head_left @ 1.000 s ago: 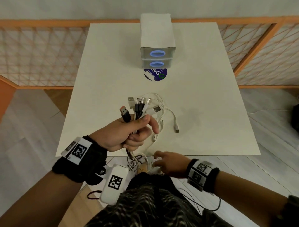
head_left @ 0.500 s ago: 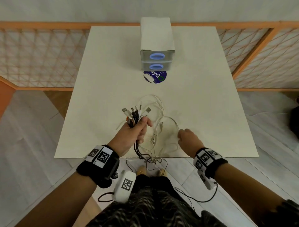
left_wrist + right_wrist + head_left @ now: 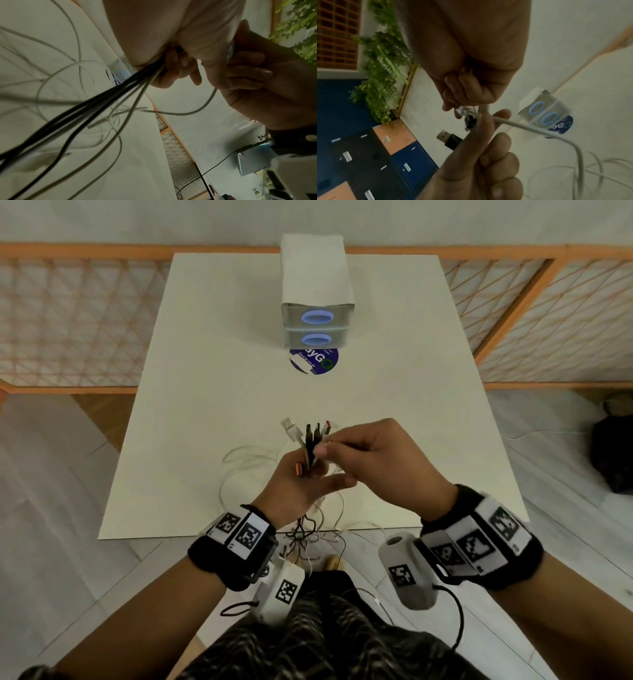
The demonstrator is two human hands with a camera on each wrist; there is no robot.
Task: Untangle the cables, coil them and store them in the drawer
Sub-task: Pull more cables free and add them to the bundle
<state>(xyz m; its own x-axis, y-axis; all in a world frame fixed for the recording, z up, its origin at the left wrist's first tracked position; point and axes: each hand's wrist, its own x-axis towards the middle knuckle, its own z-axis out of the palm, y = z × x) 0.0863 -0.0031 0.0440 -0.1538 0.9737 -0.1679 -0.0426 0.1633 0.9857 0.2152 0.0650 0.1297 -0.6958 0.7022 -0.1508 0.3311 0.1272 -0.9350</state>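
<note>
The left hand [image 3: 294, 491] grips the cables [image 3: 310, 440], plugs pointing away; the right hand [image 3: 383, 460], touching, seemingly pinches a white cable [image 3: 518, 125].

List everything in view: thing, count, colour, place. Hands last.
cables: several, black and white, plug ends bunched in the hands, tangled tails over the table's near edge
drawer unit: one, grey with two blue ring handles, both shut, far end of table
sticker: one, blue, round, before the drawer unit
table: one, cream
left hand: grips the cables
right hand: pinches a white cable at the bunch
</note>
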